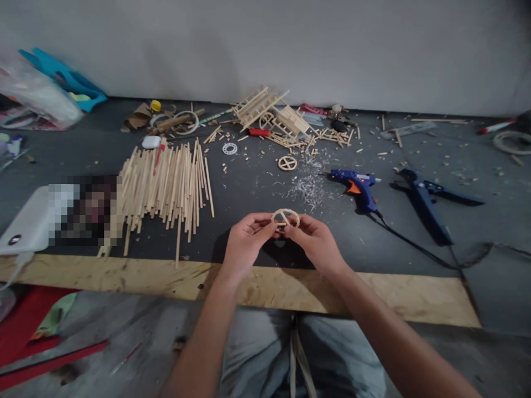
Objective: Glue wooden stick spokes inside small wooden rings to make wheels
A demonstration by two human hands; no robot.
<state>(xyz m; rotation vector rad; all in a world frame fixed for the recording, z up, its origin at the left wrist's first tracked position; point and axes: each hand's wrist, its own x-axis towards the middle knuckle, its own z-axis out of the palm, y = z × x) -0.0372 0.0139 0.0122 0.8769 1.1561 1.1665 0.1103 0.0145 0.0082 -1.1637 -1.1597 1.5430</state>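
Your left hand [249, 239] and right hand [313, 239] pinched a small wooden wheel [292, 212] between the fingertips, near the table's [257, 193] front edge. Glue gun [360, 189] lay right, loose sticks [168, 185] left.

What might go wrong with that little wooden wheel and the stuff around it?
The small wooden wheel is thin and pinched between the left hand and right hand, so a hard squeeze might snap it. The blue glue gun shows a red light, so its tip may be hot enough to burn fingers.
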